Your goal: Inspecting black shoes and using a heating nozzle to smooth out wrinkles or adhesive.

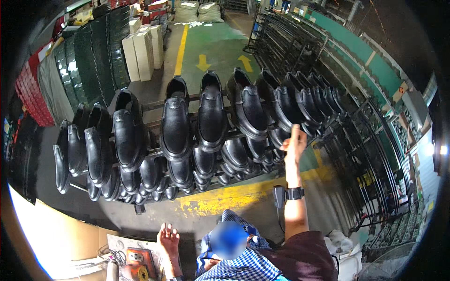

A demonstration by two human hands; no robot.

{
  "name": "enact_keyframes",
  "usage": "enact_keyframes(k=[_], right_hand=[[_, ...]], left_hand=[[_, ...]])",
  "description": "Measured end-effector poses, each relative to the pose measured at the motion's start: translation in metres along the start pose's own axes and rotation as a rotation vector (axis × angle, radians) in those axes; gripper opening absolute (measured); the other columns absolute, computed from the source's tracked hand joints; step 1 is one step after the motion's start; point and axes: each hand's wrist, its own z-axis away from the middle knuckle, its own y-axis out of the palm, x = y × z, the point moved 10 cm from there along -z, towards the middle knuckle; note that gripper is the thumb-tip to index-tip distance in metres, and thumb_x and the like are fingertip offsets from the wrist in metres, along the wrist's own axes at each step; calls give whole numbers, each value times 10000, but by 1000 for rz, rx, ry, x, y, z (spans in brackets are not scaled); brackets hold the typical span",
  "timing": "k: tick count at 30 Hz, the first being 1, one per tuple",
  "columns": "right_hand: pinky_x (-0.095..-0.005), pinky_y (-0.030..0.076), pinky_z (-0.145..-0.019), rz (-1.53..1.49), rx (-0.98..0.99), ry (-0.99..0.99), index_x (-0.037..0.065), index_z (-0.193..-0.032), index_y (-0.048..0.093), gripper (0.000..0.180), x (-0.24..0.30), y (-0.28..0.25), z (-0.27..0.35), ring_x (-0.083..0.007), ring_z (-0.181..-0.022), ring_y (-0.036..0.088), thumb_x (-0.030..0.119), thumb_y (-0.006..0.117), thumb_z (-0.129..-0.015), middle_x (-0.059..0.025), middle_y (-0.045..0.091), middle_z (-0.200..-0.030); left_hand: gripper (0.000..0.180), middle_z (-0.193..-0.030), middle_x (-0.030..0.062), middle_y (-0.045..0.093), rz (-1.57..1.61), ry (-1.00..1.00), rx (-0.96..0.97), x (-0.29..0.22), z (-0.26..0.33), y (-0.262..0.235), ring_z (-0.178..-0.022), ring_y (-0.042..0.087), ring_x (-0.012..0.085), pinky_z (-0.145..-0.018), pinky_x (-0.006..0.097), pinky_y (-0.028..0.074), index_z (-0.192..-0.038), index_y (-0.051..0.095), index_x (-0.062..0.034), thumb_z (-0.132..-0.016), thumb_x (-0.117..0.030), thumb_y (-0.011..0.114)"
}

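Note:
Black leather slip-on shoes (176, 129) stand in a long row on the top tier of a dark rack, toes toward me. More black shoes (180, 171) fill the tiers below. My right hand (295, 144) is stretched out to the right part of the row, fingers extended at the toe of one shoe (287, 110). Whether the fingertips touch it, I cannot tell. A black strap with a small box (287, 194) sits on my right wrist. Low on the left, my left hand (169, 238) is empty, its fingers apart, beside a cluttered work surface (117, 241).
An orange-red device (139, 257) lies on that surface, near a cardboard box (70, 239). Black metal racks (281, 44) line the right side. White cartons (140, 54) and stacked dark green crates (89, 51) stand at back left. Yellow lines and arrows (203, 62) mark the green floor.

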Motion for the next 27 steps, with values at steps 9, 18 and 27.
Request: enact_keyframes(k=[9,18,27], right_hand=[[-297,503,-710,-21,476,95,-4,-1219,352,583,4,28,-21,-214,-779,609,375,537,-817,-142,569,-923],[-336,464,-708,-870,897,358,37,-1297,310,538,-30,19,8,-244,-935,573,283,501,-858,-135,546,-1080],[-413,523,-713,-1002,1290,479,33,-1239,398,481,6,93,145,-399,-1067,473,350,409,-878,-214,455,-1204]], left_hand=[[453,-1018,206,518,-328,85,818,-66,107,245,-935,534,319,-683,421,517,-1112,442,-41,-860,-417,423],[391,-944,170,513,-95,299,1548,-101,238,354,-930,440,284,-809,417,339,-946,552,34,-930,-264,300],[390,-796,238,549,753,834,1044,-175,240,282,-697,484,317,-622,478,369,-905,524,134,-896,-236,403]])
